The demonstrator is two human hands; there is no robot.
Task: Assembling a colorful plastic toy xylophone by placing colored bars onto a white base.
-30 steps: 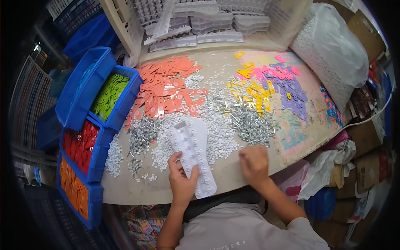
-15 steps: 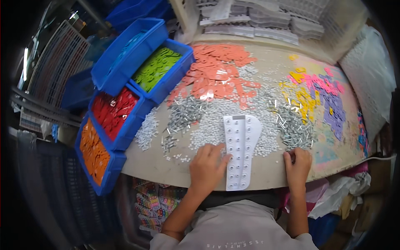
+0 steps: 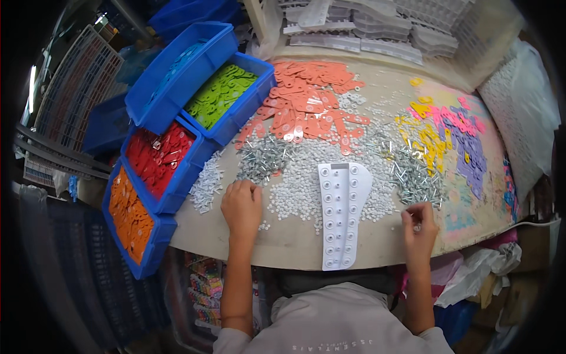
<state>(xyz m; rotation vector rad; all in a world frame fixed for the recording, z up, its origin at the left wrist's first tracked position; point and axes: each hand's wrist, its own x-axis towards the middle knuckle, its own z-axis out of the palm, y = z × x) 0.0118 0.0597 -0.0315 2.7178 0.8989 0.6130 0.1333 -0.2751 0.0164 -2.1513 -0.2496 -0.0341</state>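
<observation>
A long white plastic jig (image 3: 331, 218) with rows of round seats and one bulging side lies on the table in front of me. To its left, my left hand (image 3: 241, 206) has its fingers bent together at the near edge of a heap of metal pins (image 3: 262, 159); what the fingertips hold, if anything, is hidden. My right hand (image 3: 420, 227) is closed, thumb toward fingers, just below another heap of metal pins (image 3: 420, 184). Small pale bits show at its fingers, too small to name. Many little white round pieces (image 3: 295, 197) lie around the jig.
Flat coral pieces (image 3: 312, 106) cover the far middle. Blue bins (image 3: 168, 203) at the left hold orange, red, green and blue pieces. Yellow pieces (image 3: 433, 144), pink pieces (image 3: 460, 121) and purple pieces (image 3: 471, 159) lie right. White plastic parts (image 3: 377, 29) are stacked behind.
My left hand has moved left, from the jig's edge to the left heap of pins. My right hand stays near the right heap, its fingers slightly shifted. The jig remains almost in place.
</observation>
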